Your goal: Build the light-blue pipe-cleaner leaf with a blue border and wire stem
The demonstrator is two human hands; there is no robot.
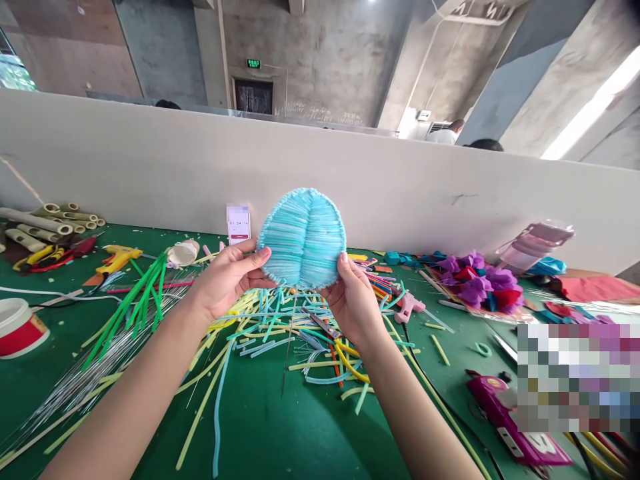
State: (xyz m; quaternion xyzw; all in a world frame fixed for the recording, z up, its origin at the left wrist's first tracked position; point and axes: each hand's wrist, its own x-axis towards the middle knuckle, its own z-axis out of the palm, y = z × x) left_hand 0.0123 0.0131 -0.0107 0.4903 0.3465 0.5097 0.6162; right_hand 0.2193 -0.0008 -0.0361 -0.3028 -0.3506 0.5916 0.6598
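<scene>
A light-blue leaf shape [303,239] made of pipe cleaners is held up in front of me, above the table. A raised rib runs down its middle, and a thin wire stem [289,340] hangs from its lower edge. My left hand [227,277] grips the left edge, thumb on the front face and fingers behind. On the right edge my right hand [353,297] pinches in the same way. Below the leaf lie many loose yellow and blue pipe cleaners [265,310]. Scissors with yellow handles [350,360] rest among them, partly under my right hand.
On the left are a yellow glue gun [117,260], green strips [155,300], wires, bamboo pieces [60,223] and a paper cup [20,328]. A phone [239,223] leans on the white partition [165,160]. Rightward are a pink glue gun [409,307], purple flowers [475,280] and a power strip [515,420].
</scene>
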